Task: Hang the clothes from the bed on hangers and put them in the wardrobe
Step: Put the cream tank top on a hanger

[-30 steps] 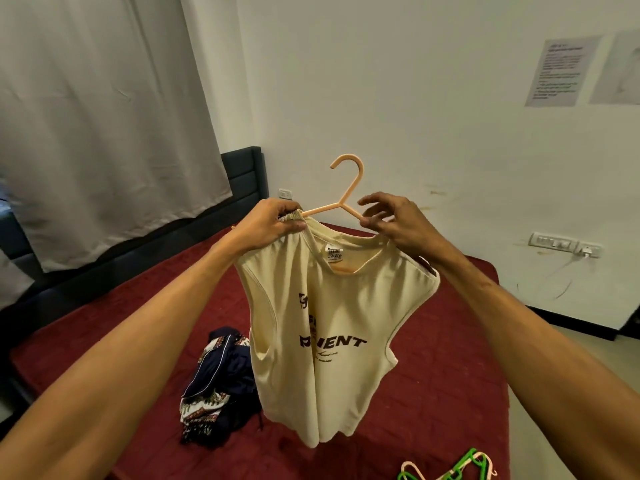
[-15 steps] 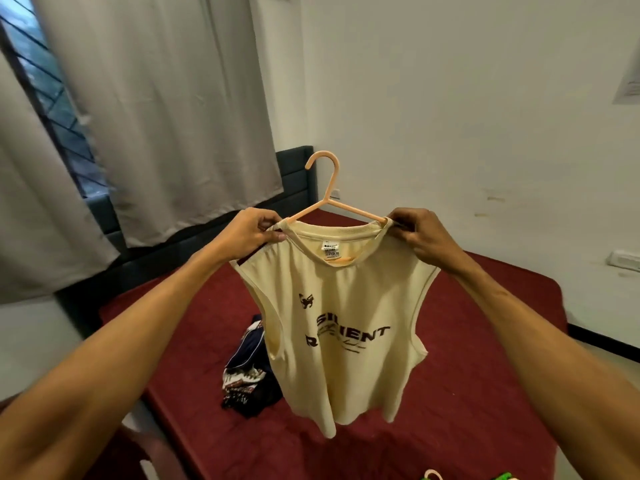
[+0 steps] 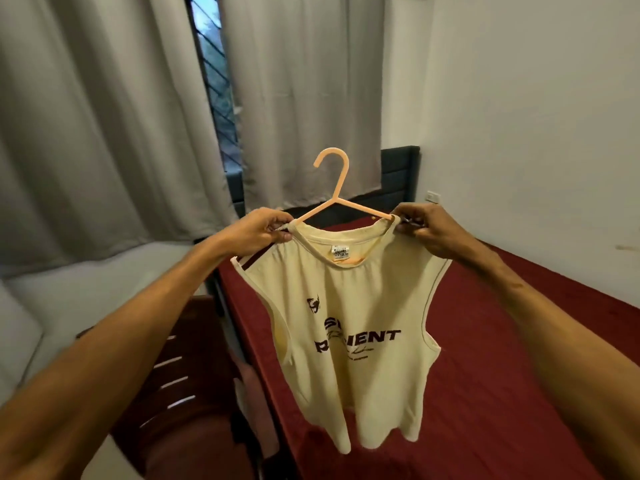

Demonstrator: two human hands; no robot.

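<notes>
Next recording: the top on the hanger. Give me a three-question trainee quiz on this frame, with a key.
1. True or false: the cream sleeveless top lies flat on the red bed.
2. The hanger inside the top's neckline is: A green, B peach, C black.
3. Where does the grip of the left hand and of the right hand sit?
Key: 1 false, it hangs in the air above the bed. 2 B. 3 One on each shoulder of the top, at the hanger's ends.
</notes>
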